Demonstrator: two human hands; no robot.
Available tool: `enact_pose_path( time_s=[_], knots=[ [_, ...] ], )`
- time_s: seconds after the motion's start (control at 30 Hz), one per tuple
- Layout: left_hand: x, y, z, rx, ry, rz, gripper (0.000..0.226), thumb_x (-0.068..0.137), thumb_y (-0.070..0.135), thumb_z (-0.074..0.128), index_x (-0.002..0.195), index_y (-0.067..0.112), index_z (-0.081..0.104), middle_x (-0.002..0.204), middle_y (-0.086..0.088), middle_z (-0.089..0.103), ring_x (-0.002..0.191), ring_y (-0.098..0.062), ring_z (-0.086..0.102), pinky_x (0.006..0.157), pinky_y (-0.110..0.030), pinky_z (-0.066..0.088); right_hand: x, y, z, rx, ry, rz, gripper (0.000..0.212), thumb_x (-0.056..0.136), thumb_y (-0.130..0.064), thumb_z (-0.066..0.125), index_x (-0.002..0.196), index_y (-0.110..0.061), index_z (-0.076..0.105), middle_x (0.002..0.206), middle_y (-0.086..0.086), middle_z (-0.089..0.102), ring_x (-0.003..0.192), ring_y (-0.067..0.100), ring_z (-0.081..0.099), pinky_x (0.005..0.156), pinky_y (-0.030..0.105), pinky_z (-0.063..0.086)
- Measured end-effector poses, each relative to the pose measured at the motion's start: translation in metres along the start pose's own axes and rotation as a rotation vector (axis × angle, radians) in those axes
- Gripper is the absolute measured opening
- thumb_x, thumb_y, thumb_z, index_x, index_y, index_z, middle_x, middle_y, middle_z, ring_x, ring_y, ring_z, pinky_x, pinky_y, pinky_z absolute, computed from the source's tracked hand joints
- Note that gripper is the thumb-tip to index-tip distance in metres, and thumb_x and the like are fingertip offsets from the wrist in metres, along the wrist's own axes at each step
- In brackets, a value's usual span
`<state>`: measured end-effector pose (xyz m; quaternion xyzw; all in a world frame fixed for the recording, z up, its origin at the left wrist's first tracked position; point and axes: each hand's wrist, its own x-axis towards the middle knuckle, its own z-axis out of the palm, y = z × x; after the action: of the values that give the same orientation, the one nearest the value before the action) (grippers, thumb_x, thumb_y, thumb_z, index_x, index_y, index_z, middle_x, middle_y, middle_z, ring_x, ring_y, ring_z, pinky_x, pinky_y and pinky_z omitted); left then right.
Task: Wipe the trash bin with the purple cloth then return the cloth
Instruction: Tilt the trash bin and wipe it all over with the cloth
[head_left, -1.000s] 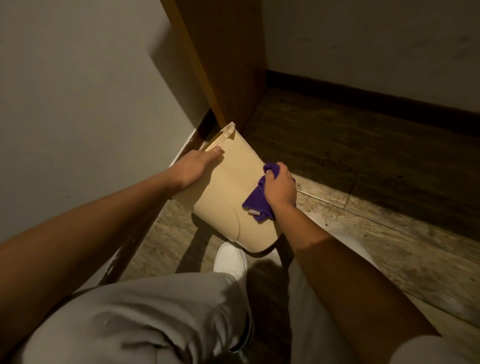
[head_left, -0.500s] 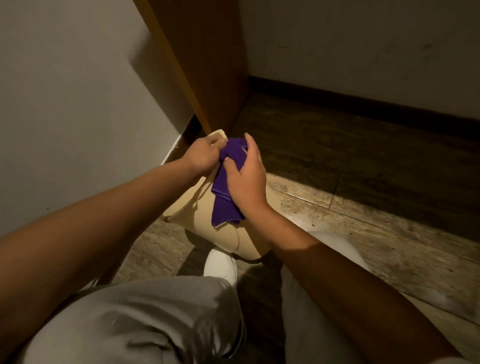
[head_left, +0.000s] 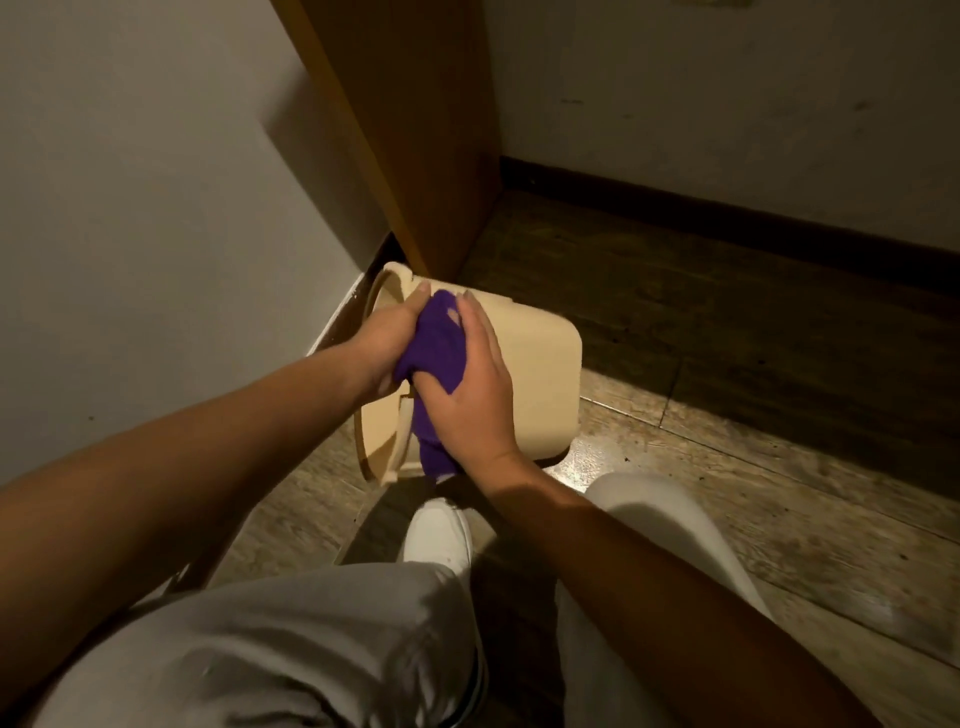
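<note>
Gripping the purple cloth (head_left: 435, 349) between them, both hands meet over the cream trash bin (head_left: 535, 374): the left hand (head_left: 382, 349) closes around the cloth's upper bunch, and the right hand (head_left: 470, 387) lies over it with fingers spread, thumb pressing the fabric, whose loose tail hangs below the right wrist. The bin lies tipped on its side beneath the hands, its open mouth turned toward the left hand and its base beyond the right hand; what is inside it cannot be told. Under the hands runs a worn wooden floor (head_left: 727, 467), with a white shoe (head_left: 439, 535) just below the right wrist. Beyond the left hand stands a wooden panel (head_left: 415, 130) against pale walls (head_left: 130, 208) with a dark baseboard (head_left: 727, 218).
</note>
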<state>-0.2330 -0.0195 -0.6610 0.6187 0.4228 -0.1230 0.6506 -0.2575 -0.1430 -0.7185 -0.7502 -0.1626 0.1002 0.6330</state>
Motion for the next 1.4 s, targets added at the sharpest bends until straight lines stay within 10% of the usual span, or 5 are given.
enact_pose_path(
  time_s=[0.33, 0.5, 0.73, 1.2, 1.4],
  knots=[
    [0.002, -0.023, -0.005, 0.059, -0.071, 0.065, 0.056, 0.097, 0.061, 0.048, 0.124, 0.016, 0.065, 0.117, -0.011, 0.075, 0.107, -0.024, 0.072, 0.081, -0.036, 0.058, 0.026, 0.054, -0.008, -0.498, 0.023, -0.169, 0.074, 0.087, -0.057, 0.057, 0.153, -0.031, 0.035, 0.16, 0.001, 0.043, 0.151, 0.024, 0.034, 0.125, 0.056, 0.014],
    [-0.001, -0.028, -0.026, 0.112, -0.147, 0.01, 0.037, 0.099, 0.052, 0.051, 0.115, 0.021, 0.063, 0.095, 0.01, 0.081, 0.084, -0.006, 0.077, 0.059, -0.024, 0.059, 0.042, 0.072, -0.041, -0.362, 0.296, 0.268, 0.062, 0.088, -0.057, 0.047, 0.144, -0.03, 0.048, 0.145, -0.004, 0.057, 0.138, 0.019, 0.049, 0.124, 0.055, 0.021],
    [-0.007, -0.017, -0.046, 0.332, -0.257, 0.024, 0.047, 0.089, 0.044, 0.068, 0.12, 0.009, 0.065, 0.11, -0.009, 0.078, 0.105, -0.028, 0.074, 0.083, -0.039, 0.06, 0.073, 0.094, -0.115, -0.043, 0.4, 0.764, 0.051, 0.096, -0.043, 0.065, 0.142, -0.025, 0.053, 0.131, 0.006, 0.062, 0.104, 0.021, 0.062, 0.076, 0.034, 0.053],
    [-0.021, 0.003, 0.025, 0.068, -0.384, 0.03, 0.081, 0.083, 0.075, 0.052, 0.141, 0.018, 0.051, 0.134, -0.008, 0.066, 0.119, -0.027, 0.066, 0.092, -0.045, 0.055, 0.036, 0.004, -0.04, 0.193, 0.158, 0.31, 0.048, 0.089, -0.044, 0.059, 0.137, -0.039, 0.054, 0.126, -0.01, 0.065, 0.111, 0.013, 0.064, 0.087, 0.035, 0.056],
    [-0.024, -0.002, 0.052, 0.332, -0.062, 0.088, 0.067, 0.097, 0.061, 0.046, 0.135, 0.006, 0.056, 0.123, -0.014, 0.069, 0.109, -0.03, 0.066, 0.1, -0.047, 0.05, 0.017, 0.043, -0.053, 0.104, 0.266, 0.472, 0.045, 0.094, -0.035, 0.062, 0.139, -0.033, 0.055, 0.117, -0.009, 0.064, 0.106, 0.015, 0.064, 0.09, 0.042, 0.059]
  ],
)
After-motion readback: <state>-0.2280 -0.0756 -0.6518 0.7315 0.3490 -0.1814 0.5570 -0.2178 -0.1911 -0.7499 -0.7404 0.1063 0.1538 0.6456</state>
